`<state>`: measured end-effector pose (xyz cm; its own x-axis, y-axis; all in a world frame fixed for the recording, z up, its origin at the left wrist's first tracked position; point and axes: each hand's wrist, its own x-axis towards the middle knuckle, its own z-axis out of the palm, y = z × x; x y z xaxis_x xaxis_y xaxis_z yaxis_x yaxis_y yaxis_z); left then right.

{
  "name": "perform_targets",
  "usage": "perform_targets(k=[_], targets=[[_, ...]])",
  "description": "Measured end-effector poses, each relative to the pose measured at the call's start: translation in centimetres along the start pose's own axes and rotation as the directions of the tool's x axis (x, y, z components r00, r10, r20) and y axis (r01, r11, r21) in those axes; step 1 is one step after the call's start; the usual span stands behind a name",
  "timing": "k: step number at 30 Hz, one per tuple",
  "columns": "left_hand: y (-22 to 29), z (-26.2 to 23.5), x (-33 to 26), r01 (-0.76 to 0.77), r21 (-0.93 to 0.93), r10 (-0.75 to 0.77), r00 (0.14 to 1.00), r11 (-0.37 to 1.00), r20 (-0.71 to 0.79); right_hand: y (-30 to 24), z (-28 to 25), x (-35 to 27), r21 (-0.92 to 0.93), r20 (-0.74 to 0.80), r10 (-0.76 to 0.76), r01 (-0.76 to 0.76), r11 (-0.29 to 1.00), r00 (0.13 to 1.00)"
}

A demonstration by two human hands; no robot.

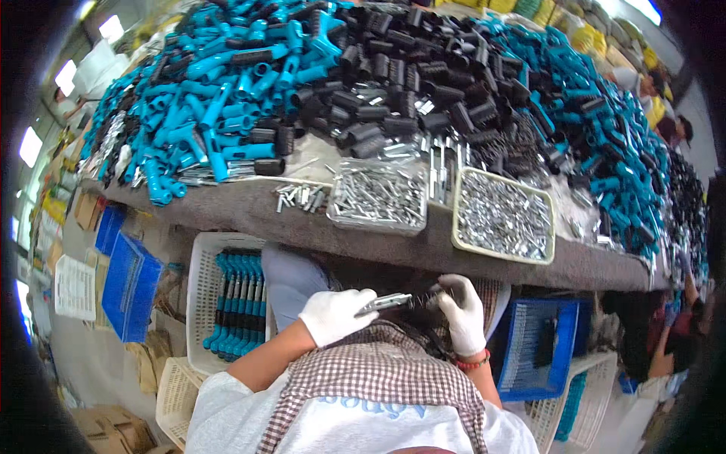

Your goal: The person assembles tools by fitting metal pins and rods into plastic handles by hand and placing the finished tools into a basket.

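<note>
Over my lap, both hands are in white gloves. My left hand (pixel 336 316) is closed on a long silver metal piece (pixel 387 303) that points to the right. My right hand (pixel 463 316) pinches a dark coil spring (pixel 422 298), whose left end meets or nearly meets the tip of the metal piece; I cannot tell whether they are joined. Beyond my hands, on the table edge, stand a clear tray (pixel 378 225) of silver pins and a cream tray (pixel 501 253) of small metal parts. Loose silver pieces (pixel 301 197) lie left of the clear tray.
Heaps of teal handles (pixel 219 98) and black sleeves (pixel 401 68) cover the table (pixel 249 219). A white crate (pixel 204 250) with teal-and-black tools in rows stands at my left. Blue crates (pixel 533 348) are on both sides. Other people (pixel 669 129) are at the far right.
</note>
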<state>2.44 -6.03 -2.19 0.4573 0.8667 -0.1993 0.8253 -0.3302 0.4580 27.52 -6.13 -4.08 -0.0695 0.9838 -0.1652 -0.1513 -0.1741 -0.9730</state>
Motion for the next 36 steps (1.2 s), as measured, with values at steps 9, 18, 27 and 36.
perform_targets(k=[9,18,27,36], targets=[[0.1,-0.5,0.8,-0.085,0.046,0.091,0.984,0.995,-0.151,-0.2,-0.5,1.4,-0.094,-0.015,-0.055,0.053,0.994,0.998],[0.6,0.5,1.1,-0.060,-0.004,0.059,0.991,0.998,-0.124,1.3,3.2,0.9,-0.273,0.191,0.003,0.050,0.961,0.982],[-1.3,1.3,1.4,-0.037,-0.051,0.033,0.997,0.998,-0.064,-5.4,3.8,2.6,-0.718,0.314,-0.241,0.396,0.572,0.918],[-5.7,2.2,-1.0,0.123,-0.179,-0.119,0.992,0.976,0.035,-16.0,15.2,17.3,-0.555,0.791,-0.392,0.820,-0.139,0.469]])
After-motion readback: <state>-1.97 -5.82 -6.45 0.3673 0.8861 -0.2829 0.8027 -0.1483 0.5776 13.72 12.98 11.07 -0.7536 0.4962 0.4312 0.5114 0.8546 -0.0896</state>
